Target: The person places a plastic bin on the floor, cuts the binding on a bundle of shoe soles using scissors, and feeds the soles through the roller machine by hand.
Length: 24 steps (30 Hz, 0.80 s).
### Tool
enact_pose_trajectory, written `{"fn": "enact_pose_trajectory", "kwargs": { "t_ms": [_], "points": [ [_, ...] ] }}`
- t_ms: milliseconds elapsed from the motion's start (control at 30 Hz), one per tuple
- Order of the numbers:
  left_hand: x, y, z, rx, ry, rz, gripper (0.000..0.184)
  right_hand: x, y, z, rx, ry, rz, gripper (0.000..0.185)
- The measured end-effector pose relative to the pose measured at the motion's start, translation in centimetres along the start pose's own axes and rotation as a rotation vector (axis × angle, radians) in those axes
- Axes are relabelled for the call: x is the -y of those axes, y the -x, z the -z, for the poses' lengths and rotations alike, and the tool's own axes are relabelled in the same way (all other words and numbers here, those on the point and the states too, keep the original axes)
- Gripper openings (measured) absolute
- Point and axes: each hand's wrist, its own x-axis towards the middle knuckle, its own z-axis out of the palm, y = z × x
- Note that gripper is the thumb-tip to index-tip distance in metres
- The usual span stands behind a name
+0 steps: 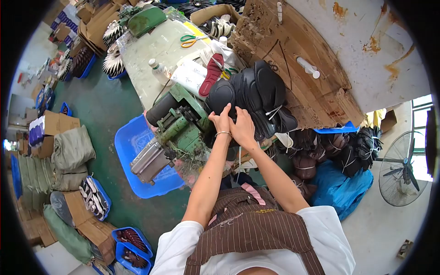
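My left hand (222,120), with a bracelet at the wrist, and my right hand (243,126) are close together at the table's near edge. Both have their fingers closed on the near end of a black insole (221,96); part of the grip is hidden. Just beyond and to the right, a pile of black insoles (261,87) lies with a white tie (274,112) around some of them. Left of my hands stands a green machine (185,133) with a dark roller, close to my left forearm. A red insole (212,75) rests behind it on white material.
Scissors (189,41) and a white-capped bottle (159,69) are on the table (142,59). Under the machine sits a blue bin (130,151). Cardboard (316,68) borders the pile on the right. A fan (403,169) and a blue bag (341,185) stand further right.
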Motion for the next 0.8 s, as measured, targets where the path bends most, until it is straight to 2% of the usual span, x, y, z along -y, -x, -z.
{"fn": "enact_pose_trajectory", "kwargs": {
  "t_ms": [100, 167, 200, 233, 300, 367, 433, 467, 567, 633, 667, 733, 767, 800],
  "points": [
    [-0.1, -0.1, -0.2, 0.04, 0.074, 0.079, 0.098, -0.3, -0.3, 0.1, 0.027, 0.008, -0.012, 0.048],
    [0.8, -1.6, -1.2, -0.095, -0.221, 0.052, 0.112, -0.4, -0.6, 0.2, 0.041, -0.013, -0.014, 0.048],
    [0.7, -2.0, -1.6, -0.079, -0.287, 0.103, 0.122, -0.7, -0.9, 0.3, 0.067, -0.075, -0.048, 0.046],
    [0.6, -2.3, -1.8, -0.082, -0.278, 0.098, 0.122, -1.0, -1.0, 0.5, 0.092, -0.135, -0.083, 0.044],
    [0.3, -2.8, -2.5, -0.093, -0.39, 0.237, 0.122, -2.6, -1.5, 0.1, 0.096, -0.24, -0.022, 0.041],
    [0.4, -2.6, -1.8, -0.069, -0.252, 0.175, 0.115, -4.0, -2.0, 0.7, 0.102, -0.347, 0.033, 0.038],
    [1.0, -2.1, -1.6, -0.15, -0.155, 0.028, 0.106, -4.7, -2.3, 1.7, 0.247, -0.818, -0.176, 0.03],
    [1.1, -1.8, -1.3, -0.153, -0.159, 0.024, 0.106, -4.9, -2.4, 2.5, 0.275, -0.909, -0.244, 0.028],
    [0.5, -1.1, -0.4, -0.203, -0.275, -0.001, 0.1, -5.1, -3.0, 4.0, 0.332, -0.989, -0.337, 0.032],
    [-0.7, -0.3, 0.4, -0.008, -0.176, -0.074, 0.088, -5.0, -3.2, 4.4, 0.33, -0.995, -0.354, 0.033],
    [-1.4, 0.6, 0.9, -0.016, -0.179, -0.076, 0.088, -5.0, -3.2, 4.6, 0.327, -0.996, -0.374, 0.035],
    [-2.9, 2.3, 1.6, 0.06, -0.158, -0.072, 0.074, -4.6, -3.1, 5.0, 0.353, -1.025, -0.408, 0.038],
    [-2.8, 2.8, 1.5, -0.125, -0.245, -0.168, 0.06, -4.2, -2.9, 5.3, 0.378, -0.996, -0.365, 0.039],
    [-2.7, 3.4, 1.9, -0.134, -0.239, -0.17, 0.06, -3.8, -2.6, 5.6, 0.405, -0.964, -0.321, 0.041]
  ]
}}
